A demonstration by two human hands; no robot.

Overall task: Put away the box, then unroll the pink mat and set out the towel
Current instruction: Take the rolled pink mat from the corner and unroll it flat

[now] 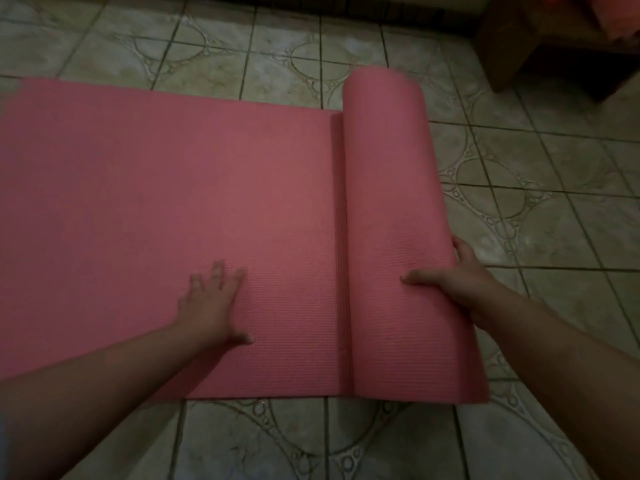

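Head view, sole camera: worn on the person's head, looking forward and steeply down at the tiled floor (346, 39). Wide-angle, lines bowing toward the edges. Close range: both forearms enter from the bottom corners, and the pink mat (166, 202) fills the middle. No second view.

Pink mat (173, 188): foam-like, matt, fine ribbed texture across flat part and rolled part (391, 188). Floor (284, 53): glazed-looking ceramic tile, faint sheen, raised ring pattern, dark grout lines. Furniture (512, 46) at upper right: wood, dull brown.
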